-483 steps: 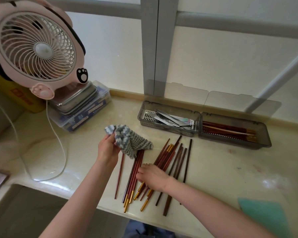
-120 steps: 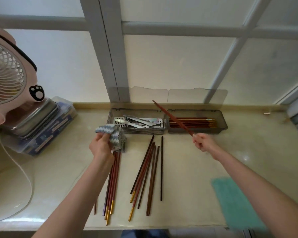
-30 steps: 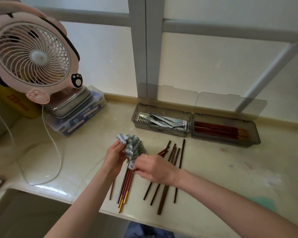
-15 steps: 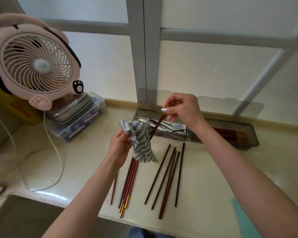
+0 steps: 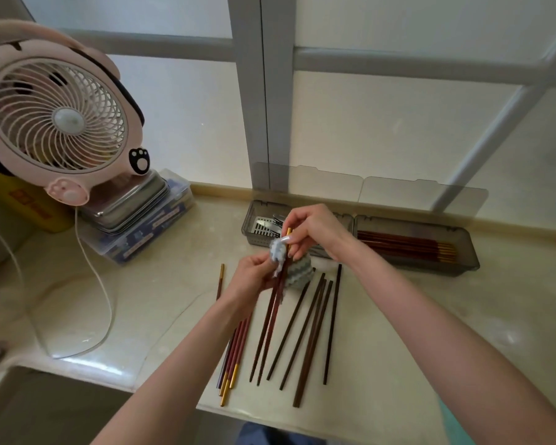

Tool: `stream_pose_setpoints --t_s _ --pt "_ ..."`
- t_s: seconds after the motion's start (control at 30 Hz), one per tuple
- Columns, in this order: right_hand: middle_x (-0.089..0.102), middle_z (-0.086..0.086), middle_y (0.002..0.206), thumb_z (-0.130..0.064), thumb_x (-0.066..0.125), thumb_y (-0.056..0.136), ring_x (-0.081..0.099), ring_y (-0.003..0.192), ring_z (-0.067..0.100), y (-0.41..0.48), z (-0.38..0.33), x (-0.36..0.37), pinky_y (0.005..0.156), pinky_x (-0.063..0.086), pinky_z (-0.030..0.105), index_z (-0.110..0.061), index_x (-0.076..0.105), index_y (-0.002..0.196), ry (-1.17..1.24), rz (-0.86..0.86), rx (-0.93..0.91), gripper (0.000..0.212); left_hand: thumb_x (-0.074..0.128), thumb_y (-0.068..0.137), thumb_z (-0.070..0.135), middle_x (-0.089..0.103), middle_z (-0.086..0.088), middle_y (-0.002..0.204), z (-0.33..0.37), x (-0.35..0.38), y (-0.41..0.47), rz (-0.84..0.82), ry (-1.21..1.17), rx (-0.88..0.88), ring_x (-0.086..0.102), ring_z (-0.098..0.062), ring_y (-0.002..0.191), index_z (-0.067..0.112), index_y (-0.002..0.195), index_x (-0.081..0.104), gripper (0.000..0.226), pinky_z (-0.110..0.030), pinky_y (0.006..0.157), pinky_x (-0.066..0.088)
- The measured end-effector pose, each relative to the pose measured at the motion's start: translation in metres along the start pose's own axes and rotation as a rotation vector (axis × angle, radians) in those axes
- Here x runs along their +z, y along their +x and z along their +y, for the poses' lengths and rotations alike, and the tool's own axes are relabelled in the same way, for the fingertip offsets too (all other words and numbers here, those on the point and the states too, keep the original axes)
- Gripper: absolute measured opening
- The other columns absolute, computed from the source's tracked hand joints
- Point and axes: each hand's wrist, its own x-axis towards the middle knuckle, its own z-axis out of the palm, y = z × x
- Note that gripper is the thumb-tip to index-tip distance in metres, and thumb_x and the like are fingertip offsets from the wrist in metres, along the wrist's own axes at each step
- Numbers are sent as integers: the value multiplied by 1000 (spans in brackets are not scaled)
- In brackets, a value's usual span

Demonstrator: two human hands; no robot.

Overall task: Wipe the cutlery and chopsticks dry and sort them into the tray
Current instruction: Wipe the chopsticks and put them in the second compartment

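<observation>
My left hand [image 5: 254, 276] grips a blue-grey striped cloth [image 5: 297, 269] wrapped round a pair of dark red chopsticks [image 5: 270, 319]. My right hand [image 5: 315, 231] pinches the gold-tipped top end of that pair just above the cloth. The pair slants down toward the counter. Several more chopsticks [image 5: 315, 319] lie loose on the counter below my hands, some with gold ends [image 5: 230, 380]. The grey two-part tray [image 5: 463, 248] stands at the back. Its left compartment holds metal cutlery [image 5: 265, 224], its right one dried chopsticks [image 5: 405, 245].
A pink fan [image 5: 57, 118] sits on a stack of metal trays and a plastic box [image 5: 142, 229] at the left, its white cable [image 5: 100, 293] looping over the counter. A single chopstick [image 5: 220, 281] lies apart at the left. The counter's front edge [image 5: 174, 396] is near.
My right hand has come down from above the tray to just over the cloth. The cloth is now bunched round the chopsticks instead of hanging loose from my left hand.
</observation>
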Motion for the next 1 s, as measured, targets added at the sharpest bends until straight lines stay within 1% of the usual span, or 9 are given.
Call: stream_pose_setpoints --t_s 0.1,0.17,0.23,0.37,0.5,0.57,0.7,0.83,1.0 --pt "62 20 70 17 54 78 60 48 17 1 13 3 48 53 24 3 65 80 -27 -8 -23 18 51 90 11 69 -6 76 -3 -6 1 -67 55 -12 65 -15 66 2 89 66 18 -25 61 53" --pt "65 14 74 3 62 84 58 51 11 0 19 2 49 49 19 -2 68 87 -62 -23 -44 9 53 88 10 69 -10 81 -3 -10 4 -73 77 -7 63 -18 68 -2 94 66 18 -28 65 51" --pt "66 5 72 -8 68 83 55 52 6 0 22 -1 49 45 15 -5 71 91 -94 14 -61 8 54 88 7 69 -9 80 -4 -10 6 -72 83 -9 63 -16 66 0 93 67 16 -26 64 51" --pt "68 10 72 0 71 78 62 57 11 -3 26 -3 54 52 19 -3 70 80 -61 22 -82 4 54 89 4 68 -3 72 -3 -5 8 -48 167 -22 61 -10 59 3 88 68 14 -19 56 48" --pt "71 15 78 2 72 76 70 69 24 -6 24 -5 60 58 26 -3 70 75 -182 34 -97 5 53 91 7 66 -5 74 5 -1 16 -48 317 -31 58 -10 60 -3 93 67 17 -19 58 45" --pt "71 13 74 1 73 76 70 66 24 -6 25 -6 61 59 30 -4 70 72 -241 95 -99 7 53 91 6 66 -5 75 8 4 18 -80 369 -23 58 -10 61 -1 91 67 16 -20 58 44" --pt "67 11 63 2 70 78 64 50 13 -5 24 -17 51 54 21 -3 68 74 -212 170 -93 8 53 91 6 67 -6 79 11 8 17 -120 357 -47 62 -12 64 4 89 67 15 -21 57 49" --pt "67 12 64 2 68 81 65 52 17 -1 24 -48 52 55 22 -3 68 78 -153 316 -79 6 52 91 3 66 -6 74 6 0 11 -142 420 -94 60 -8 57 -2 96 68 17 -17 52 48" --pt "67 15 66 2 69 80 66 52 20 2 29 -81 51 57 23 -2 68 79 -148 473 -58 4 55 90 7 68 -10 80 -1 -12 5 -151 479 -130 61 -14 68 -3 95 70 18 -18 59 52"
